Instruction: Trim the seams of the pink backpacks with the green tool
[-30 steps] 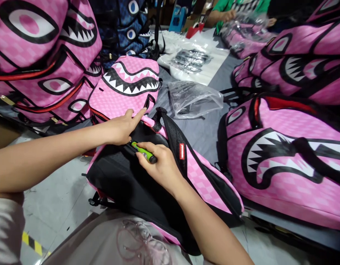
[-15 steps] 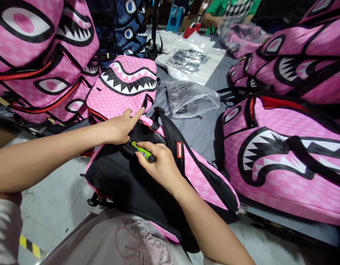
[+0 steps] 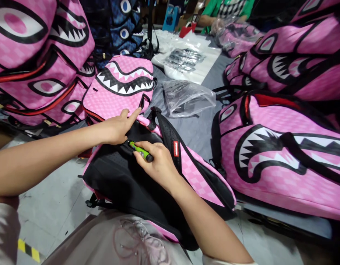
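A pink-and-black backpack (image 3: 114, 180) lies across my lap with its black padded back facing up and one strap folded to the right. In my right hand (image 3: 158, 162) is a short green pen-shaped tool (image 3: 142, 150) with a black end; its exact kind is unclear. The tool's tip meets the black panel near the top of the backpack. Just beyond that tip, my left hand (image 3: 114, 129) rests on the backpack's top edge, fingers spread and thumb close to the tip. Past it lies a small pink bag (image 3: 117, 94) with a shark-mouth print.
Pink backpacks are piled at left (image 3: 48, 86) and right (image 3: 280, 154). Blue backpacks (image 3: 122, 22) stand behind. A clear plastic bag (image 3: 188, 97) and white packaging (image 3: 186, 62) lie on the grey table cover (image 3: 181, 129). Across the table sits a person in a green sleeve (image 3: 205, 18).
The whole view has shifted slightly, so things appear a little further left. Both hands and the green tool keep practically the same place on the backpack.
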{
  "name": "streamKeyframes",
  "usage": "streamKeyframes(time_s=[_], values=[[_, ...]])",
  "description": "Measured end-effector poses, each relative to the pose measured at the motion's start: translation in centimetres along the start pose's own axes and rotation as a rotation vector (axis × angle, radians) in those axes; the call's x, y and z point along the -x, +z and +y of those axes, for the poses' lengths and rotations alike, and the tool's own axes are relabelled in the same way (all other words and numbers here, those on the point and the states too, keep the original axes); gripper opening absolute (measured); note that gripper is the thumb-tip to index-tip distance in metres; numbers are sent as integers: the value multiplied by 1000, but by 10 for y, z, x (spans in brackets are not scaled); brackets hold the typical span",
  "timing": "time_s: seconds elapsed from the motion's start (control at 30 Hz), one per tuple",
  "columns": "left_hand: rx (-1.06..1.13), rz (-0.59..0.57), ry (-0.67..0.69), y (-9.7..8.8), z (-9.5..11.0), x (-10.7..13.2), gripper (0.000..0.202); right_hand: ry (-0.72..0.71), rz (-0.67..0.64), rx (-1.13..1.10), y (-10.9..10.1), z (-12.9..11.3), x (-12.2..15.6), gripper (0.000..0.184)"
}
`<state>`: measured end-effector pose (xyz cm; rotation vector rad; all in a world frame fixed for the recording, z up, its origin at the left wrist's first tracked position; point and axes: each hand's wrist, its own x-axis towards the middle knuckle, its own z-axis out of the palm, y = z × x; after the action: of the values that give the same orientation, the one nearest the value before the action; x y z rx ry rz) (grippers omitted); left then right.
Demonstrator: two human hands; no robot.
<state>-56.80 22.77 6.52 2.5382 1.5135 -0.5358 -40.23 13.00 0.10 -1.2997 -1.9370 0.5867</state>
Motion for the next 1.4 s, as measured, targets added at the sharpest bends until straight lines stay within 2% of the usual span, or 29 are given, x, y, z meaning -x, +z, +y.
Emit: streamKeyframes(time_s=[0.07, 0.23, 0.33, 0.5, 0.6, 0.83, 0.93, 1.03, 1.1, 1.13, 1.17, 1.2, 1.23, 1.3, 1.37, 1.4], values=[[-3, -10, -4, -1, 1, 0, 111, 9, 32, 5, 0, 0, 0, 21], [-4, -6, -5, -2, 2, 2, 111, -3, -20, -19, -2, 1, -1, 22], [3, -9, 2, -2, 2, 1, 111, -16, 12, -11, -2, 1, -2, 22], [1, 5, 0, -2, 3, 1, 110, 2, 3, 62, -2, -2, -1, 20], [-1, 11, 2, -1, 3, 1, 110, 9, -4, 27, -4, -2, 0, 20], [1, 12, 2, -2, 2, 1, 109, 12, 46, -4, 5, 0, -2, 21], [22, 12, 10, -3, 2, 2, 106, 7, 57, -9, -12, -6, 1, 17], [34, 14, 16, -2, -1, 1, 104, -54, 188, -53, -52, -1, 1, 14], [33, 24, 21, 0, -3, -1, 105, -48, 352, -15, -82, 19, -6, 16], [32, 27, 25, 1, -3, -2, 105, -6, 436, 60, -95, 35, -13, 21], [32, 29, 32, 1, -4, -4, 104, 59, 467, 178, -105, 53, -22, 27], [32, 30, 38, 1, -4, -5, 104, 147, 408, 333, -112, 74, -32, 32], [30, 29, 42, 1, -4, -6, 103, 251, 278, 514, -115, 96, -43, 35], [26, 22, 45, 1, -3, -7, 101, 369, -119, 862, -113, 138, -67, 39], [27, 16, 42, 1, -3, -9, 100, 378, -289, 946, -105, 172, -90, 40], [27, 15, 39, 1, -3, -10, 100, 371, -331, 959, -100, 185, -100, 44]])
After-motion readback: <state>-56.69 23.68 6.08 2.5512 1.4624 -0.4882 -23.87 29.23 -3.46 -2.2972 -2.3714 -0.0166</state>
